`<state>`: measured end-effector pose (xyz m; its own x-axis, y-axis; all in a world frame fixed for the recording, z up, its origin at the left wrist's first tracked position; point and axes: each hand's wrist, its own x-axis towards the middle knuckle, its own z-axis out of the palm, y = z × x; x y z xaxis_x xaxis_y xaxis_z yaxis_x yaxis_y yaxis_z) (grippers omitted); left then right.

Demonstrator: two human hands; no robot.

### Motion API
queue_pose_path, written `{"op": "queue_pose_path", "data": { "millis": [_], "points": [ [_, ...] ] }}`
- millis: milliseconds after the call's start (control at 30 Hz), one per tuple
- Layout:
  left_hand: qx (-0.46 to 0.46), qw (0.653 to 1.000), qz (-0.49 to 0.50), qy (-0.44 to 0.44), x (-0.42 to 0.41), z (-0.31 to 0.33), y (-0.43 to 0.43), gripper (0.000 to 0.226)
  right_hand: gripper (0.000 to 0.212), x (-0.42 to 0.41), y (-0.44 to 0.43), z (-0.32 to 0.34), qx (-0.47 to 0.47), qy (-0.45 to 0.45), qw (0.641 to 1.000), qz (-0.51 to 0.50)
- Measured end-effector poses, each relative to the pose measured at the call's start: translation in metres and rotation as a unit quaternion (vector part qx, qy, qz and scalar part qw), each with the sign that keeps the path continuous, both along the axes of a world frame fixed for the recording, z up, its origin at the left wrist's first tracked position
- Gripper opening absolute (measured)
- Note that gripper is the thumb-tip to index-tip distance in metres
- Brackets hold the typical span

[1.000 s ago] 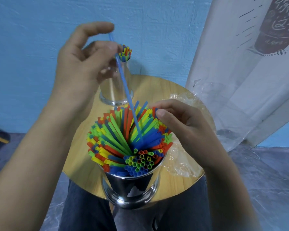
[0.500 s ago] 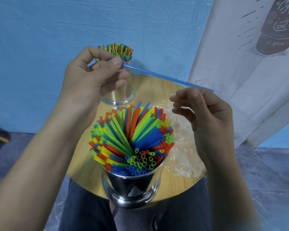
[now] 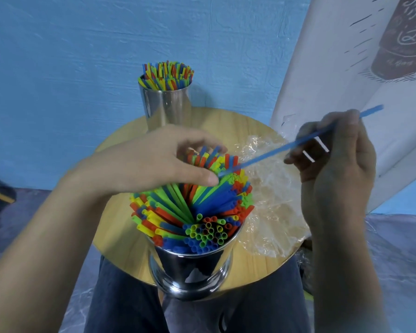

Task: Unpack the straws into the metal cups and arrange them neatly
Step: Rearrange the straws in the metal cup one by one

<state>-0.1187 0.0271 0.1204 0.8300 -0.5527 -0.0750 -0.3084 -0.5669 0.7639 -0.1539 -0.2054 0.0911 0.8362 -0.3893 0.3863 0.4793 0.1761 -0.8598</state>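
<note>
A shiny metal cup [image 3: 190, 272] at the near edge of the round wooden table [image 3: 120, 239] is packed with coloured straws [image 3: 192, 207] that fan out unevenly. A second metal cup [image 3: 166, 109] at the far side holds several straws standing upright. My right hand [image 3: 334, 164] pinches a single blue straw [image 3: 274, 152] near its upper end, and the straw slants down-left to the top of the near bundle. My left hand [image 3: 159, 162] lies over the far-left side of that bundle, fingers curled against the straw tips, thumb by the blue straw's lower end.
Crumpled clear plastic wrapping [image 3: 274, 200] lies on the table to the right of the near cup. A white printed banner [image 3: 346, 68] hangs at the right and a blue wall [image 3: 82, 56] stands behind. My dark trousers [image 3: 130, 296] show below the table edge.
The blue straw passed from my left hand to my right hand, which moved right and up. My left hand dropped from near the far cup onto the near bundle.
</note>
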Motion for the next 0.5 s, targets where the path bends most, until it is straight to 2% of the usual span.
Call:
{"op": "queue_pose_path", "data": {
  "millis": [167, 333, 500],
  "points": [
    [-0.006, 0.999, 0.015, -0.036, 0.001, -0.002, -0.005, 0.007, 0.032, -0.001, 0.006, -0.006, -0.130, -0.019, 0.991, -0.003],
    [-0.022, 0.998, 0.031, -0.050, 0.000, -0.003, -0.004, 0.019, 0.031, -0.004, 0.012, -0.001, -0.225, -0.040, 0.974, 0.009],
    [-0.035, 0.997, 0.051, -0.054, -0.001, -0.004, -0.004, 0.034, 0.026, -0.001, 0.019, -0.007, -0.311, -0.001, 0.948, 0.067]
  ]
}}
